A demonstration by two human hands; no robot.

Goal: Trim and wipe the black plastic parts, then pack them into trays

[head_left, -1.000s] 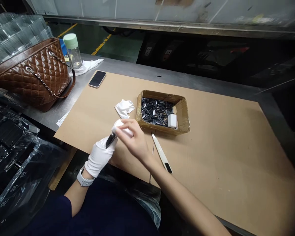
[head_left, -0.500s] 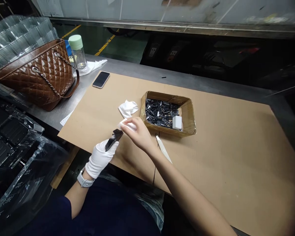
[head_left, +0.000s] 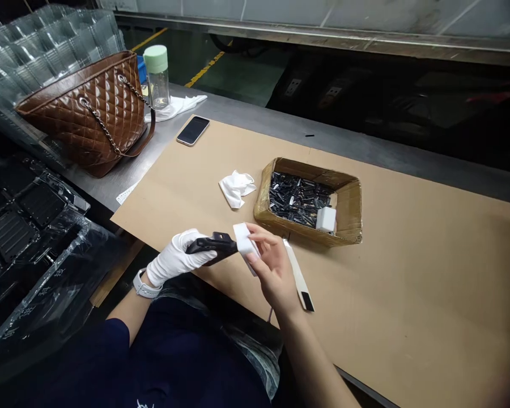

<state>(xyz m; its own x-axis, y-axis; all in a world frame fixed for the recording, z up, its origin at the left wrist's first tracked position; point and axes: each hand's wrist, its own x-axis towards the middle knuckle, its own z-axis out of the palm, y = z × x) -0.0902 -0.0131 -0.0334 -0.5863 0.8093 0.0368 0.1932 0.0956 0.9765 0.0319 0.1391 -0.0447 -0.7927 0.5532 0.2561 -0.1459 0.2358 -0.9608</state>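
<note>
My left hand [head_left: 176,258], in a white glove, is closed around a black plastic part [head_left: 216,246] above the near edge of the cardboard sheet. Pinched in my bare right hand [head_left: 274,266] is a white foam block [head_left: 245,246], its face close against the right end of the black part; I cannot tell whether the two touch. Behind my right hand a cardboard box [head_left: 349,212] holds many small black pieces [head_left: 297,198] and another white block [head_left: 325,219]. A white-handled tool [head_left: 296,272] lies just right of my right hand, partly hidden by it.
A crumpled white cloth [head_left: 237,188] and a phone [head_left: 193,131] lie on the cardboard sheet [head_left: 412,272]. At the back left stand a brown quilted handbag [head_left: 97,113], a bottle with a green lid [head_left: 157,76] and clear plastic trays [head_left: 51,42]. Black molded parts [head_left: 15,226] are at the left.
The black part has turned from steeply tilted to nearly level. My right hand has rotated, showing the white block's broad face, and more of the white-handled tool shows. The camera view has shifted.
</note>
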